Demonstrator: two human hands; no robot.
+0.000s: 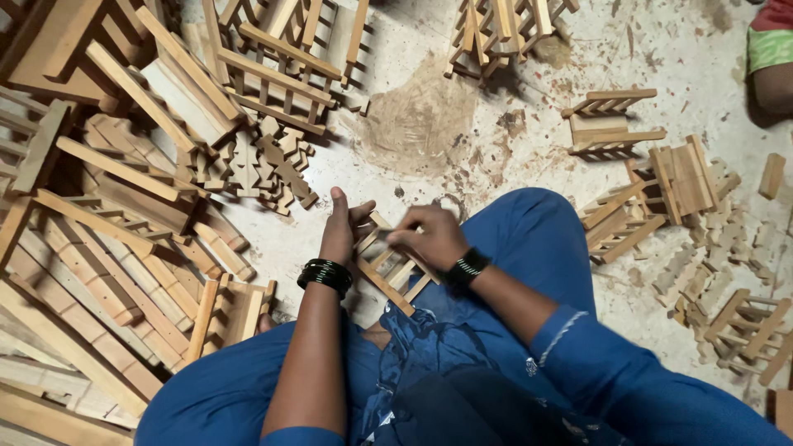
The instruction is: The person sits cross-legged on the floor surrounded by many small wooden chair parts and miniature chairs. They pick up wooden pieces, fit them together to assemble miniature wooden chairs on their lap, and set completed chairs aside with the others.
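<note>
I sit on the floor in blue clothes with a small slatted wooden rack resting over my lap. My left hand grips its left side, thumb pointing up, black bangles on the wrist. My right hand presses down on the rack's upper slats, fingers curled over them, a black band on the wrist. The part of the rack under both hands is hidden.
A big pile of wooden slats and finished racks fills the left. More racks lie at the top, and small racks and blocks lie scattered at right. Another person's limb shows at the top right corner. Dusty concrete floor lies ahead.
</note>
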